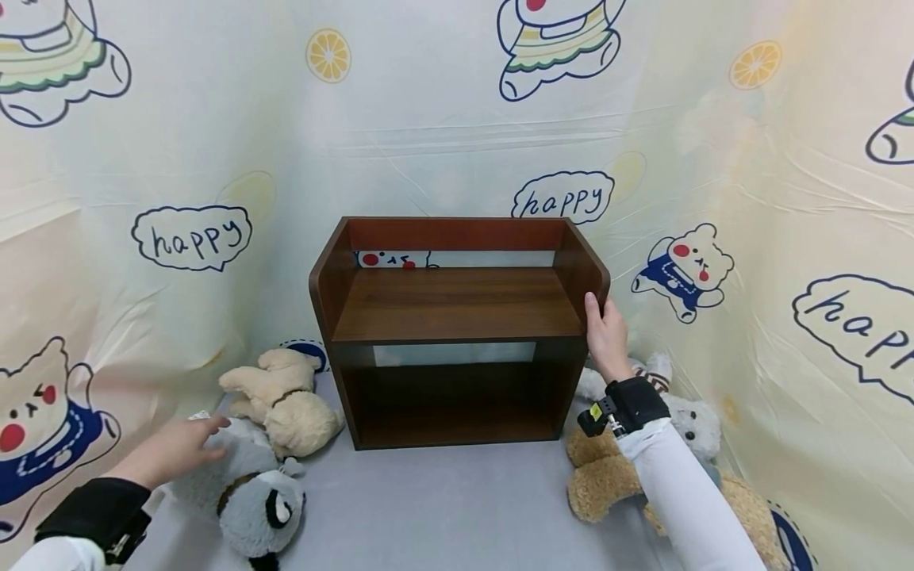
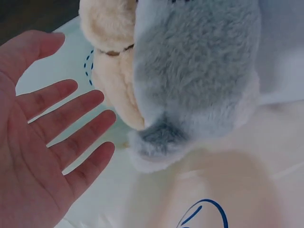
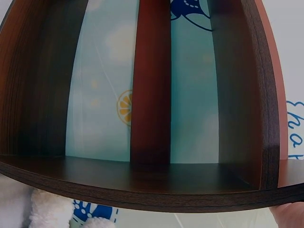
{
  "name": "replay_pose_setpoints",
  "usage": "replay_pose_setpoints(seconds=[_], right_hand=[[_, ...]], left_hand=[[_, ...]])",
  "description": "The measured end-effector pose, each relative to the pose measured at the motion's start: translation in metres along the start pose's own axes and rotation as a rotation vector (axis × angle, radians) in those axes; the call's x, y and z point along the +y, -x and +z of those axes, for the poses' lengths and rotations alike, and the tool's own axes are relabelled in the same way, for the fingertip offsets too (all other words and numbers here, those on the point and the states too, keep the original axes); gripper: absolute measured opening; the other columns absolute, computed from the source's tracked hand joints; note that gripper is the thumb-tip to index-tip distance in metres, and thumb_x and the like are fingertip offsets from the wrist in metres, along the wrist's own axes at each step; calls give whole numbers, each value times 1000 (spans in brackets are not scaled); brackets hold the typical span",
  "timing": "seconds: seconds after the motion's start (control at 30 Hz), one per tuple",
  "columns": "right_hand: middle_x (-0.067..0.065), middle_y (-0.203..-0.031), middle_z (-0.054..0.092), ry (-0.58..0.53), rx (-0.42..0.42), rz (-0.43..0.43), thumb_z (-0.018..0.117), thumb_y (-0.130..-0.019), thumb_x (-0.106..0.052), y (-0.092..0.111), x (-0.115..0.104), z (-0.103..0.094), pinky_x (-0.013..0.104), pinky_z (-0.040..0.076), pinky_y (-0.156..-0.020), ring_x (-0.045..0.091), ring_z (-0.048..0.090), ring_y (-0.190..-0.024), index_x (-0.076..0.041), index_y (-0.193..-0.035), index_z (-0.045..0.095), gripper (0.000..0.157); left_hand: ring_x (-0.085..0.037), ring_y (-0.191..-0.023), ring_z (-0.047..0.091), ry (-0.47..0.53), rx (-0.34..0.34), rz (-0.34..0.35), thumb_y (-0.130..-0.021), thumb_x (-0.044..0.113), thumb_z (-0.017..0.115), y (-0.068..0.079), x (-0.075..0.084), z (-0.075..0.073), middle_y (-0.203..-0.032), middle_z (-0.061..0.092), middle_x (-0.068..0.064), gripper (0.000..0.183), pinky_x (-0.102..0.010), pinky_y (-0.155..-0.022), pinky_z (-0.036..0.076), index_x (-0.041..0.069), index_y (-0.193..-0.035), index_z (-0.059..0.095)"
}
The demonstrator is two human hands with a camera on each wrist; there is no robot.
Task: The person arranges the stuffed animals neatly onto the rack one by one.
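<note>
A dark brown two-tier wooden shelf (image 1: 457, 305) stands upright on the grey surface. At its right side panel my right hand (image 1: 608, 341) grips the edge, thumb toward the front. Only a small part of that hand (image 3: 290, 216) shows below the shelf's dark panel edge (image 3: 152, 197) in the right wrist view. On the left, my left hand (image 1: 174, 448) is held with fingers spread over a grey plush toy (image 1: 260, 507). The left wrist view shows the open palm (image 2: 33, 156) apart from the grey furry body (image 2: 199, 71), holding nothing.
A beige plush toy (image 1: 303, 420) lies between the grey one and the shelf. Right of the shelf, a brown plush toy (image 1: 603, 484) and a whitish plush toy (image 1: 696, 424) lie partly behind my right arm. A printed cloth (image 1: 428, 159) hangs behind everything.
</note>
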State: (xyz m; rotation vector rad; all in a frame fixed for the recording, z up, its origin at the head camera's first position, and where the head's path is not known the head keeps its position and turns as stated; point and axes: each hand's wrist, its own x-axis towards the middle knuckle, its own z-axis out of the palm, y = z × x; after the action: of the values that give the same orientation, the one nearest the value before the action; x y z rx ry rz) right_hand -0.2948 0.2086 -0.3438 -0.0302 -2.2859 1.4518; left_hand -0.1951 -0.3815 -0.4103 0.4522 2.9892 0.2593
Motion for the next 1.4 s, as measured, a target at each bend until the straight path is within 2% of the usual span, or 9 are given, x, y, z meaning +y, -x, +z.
replay_pose_setpoints(seconds=[0.23, 0.33, 0.47, 0.57, 0.93, 1.2, 1.4], right_hand=[[19, -132, 46, 0, 6, -1, 34, -96, -44, 0, 0, -1, 48, 33, -100, 33, 45, -119, -4, -133, 41, 55], [19, -133, 46, 0, 7, 4, 34, -97, -44, 0, 0, 0, 48, 33, -100, 33, 45, -119, -4, -133, 41, 54], [18, -133, 46, -8, 3, 9, 35, -96, -44, 0, -1, 1, 47, 34, -100, 32, 45, -119, -5, -133, 41, 54], [17, -134, 46, -15, -5, 17, 35, -96, -45, 0, -1, 1, 47, 33, -100, 32, 45, -120, -5, -134, 41, 55], [17, -134, 45, -17, -4, 9, 35, -96, -46, 1, -1, 0, 47, 33, -100, 32, 44, -120, -6, -135, 40, 56], [17, -135, 45, -22, -5, 3, 34, -96, -45, 1, -1, 0, 47, 32, -101, 31, 44, -121, -6, -136, 38, 56], [17, -135, 44, -17, -6, 1, 34, -96, -45, 1, -1, 0, 47, 32, -101, 31, 44, -121, -7, -136, 38, 56]], left_hand=[[-36, -85, 60, -74, 15, 45, -76, 19, 70, 3, 10, 11, -96, 63, -20, 40, -49, -73, 47, -7, -105, 58], [-35, -85, 61, -88, -7, 30, -76, 20, 70, 4, 13, 15, -97, 64, -19, 41, -49, -72, 47, -5, -106, 58], [-37, -87, 60, -59, -62, -23, -78, 23, 69, 6, 17, 19, -100, 62, -21, 45, -50, -73, 46, -5, -111, 56], [-38, -88, 59, -38, -67, -38, -79, 22, 68, 8, 19, 23, -101, 61, -22, 45, -51, -72, 46, -7, -111, 55], [-33, -82, 61, -55, -17, -17, -77, 24, 69, 16, 30, 41, -95, 64, -16, 43, -48, -69, 47, -5, -106, 58], [-26, -78, 60, 12, -11, -1, -78, 23, 68, 21, 38, 50, -91, 63, -9, 38, -41, -65, 47, -2, -104, 59], [-26, -79, 61, 4, 26, 51, -76, 24, 70, 24, 40, 56, -91, 64, -6, 34, -40, -65, 48, 2, -100, 60]])
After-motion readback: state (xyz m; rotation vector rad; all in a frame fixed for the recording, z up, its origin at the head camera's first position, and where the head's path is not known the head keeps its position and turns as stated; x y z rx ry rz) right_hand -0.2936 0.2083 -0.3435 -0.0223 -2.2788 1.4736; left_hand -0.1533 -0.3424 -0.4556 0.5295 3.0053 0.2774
